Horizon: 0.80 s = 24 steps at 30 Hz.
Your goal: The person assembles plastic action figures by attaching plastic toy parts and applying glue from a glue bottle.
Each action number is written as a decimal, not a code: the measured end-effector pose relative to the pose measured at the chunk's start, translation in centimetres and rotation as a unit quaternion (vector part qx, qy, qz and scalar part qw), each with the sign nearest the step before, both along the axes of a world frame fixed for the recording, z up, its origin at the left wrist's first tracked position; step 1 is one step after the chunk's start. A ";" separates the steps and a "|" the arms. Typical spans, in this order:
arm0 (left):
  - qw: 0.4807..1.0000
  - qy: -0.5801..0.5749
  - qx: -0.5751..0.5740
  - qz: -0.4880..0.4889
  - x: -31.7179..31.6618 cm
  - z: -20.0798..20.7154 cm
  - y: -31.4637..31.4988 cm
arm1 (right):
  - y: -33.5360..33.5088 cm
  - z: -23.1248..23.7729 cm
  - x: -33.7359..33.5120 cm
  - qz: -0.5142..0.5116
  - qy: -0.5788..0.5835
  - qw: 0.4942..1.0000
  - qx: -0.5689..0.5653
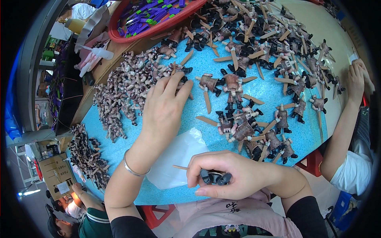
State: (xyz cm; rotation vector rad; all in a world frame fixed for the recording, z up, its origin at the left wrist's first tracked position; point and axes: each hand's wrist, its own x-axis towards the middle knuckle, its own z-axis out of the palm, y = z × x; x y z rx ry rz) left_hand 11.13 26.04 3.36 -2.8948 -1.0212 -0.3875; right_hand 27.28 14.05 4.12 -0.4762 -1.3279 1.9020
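My right hand [234, 174] is closed around a small toy figure [215, 177] near the table's front edge. Its black boots point up out of my fist, and most of its body is hidden by my fingers. A thin tan blade [179, 167] sticks out to the left of that fist. Farther forward, my left hand [164, 99] reaches palm down, fingers apart, over the right edge of a heap of small pale and dark figure parts [123, 85]. Its fingertips touch the parts by a brown-coated figure [168, 50]; nothing is clearly held there.
Many brown-coated figures with tan blades [240, 125] cover the blue table [119, 152] at right. A white sheet [174, 158] lies before me. Darker parts [89, 154] are heaped at left. A red basin [158, 29] holds purple-green pieces. Another person's arm [345, 115] is at right.
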 end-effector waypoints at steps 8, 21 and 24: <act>1.000 -0.003 0.002 -0.020 -0.3 -0.1 0.6 | -0.2 -0.2 0.3 -0.022 0.134 0.981 -0.140; 0.979 -0.155 -0.085 -0.105 4.8 0.6 1.7 | -0.2 0.2 0.4 0.040 0.161 0.976 -0.142; 0.974 -0.158 -0.115 -0.112 7.2 -0.1 3.0 | -0.2 0.1 0.3 0.062 0.148 0.978 -0.129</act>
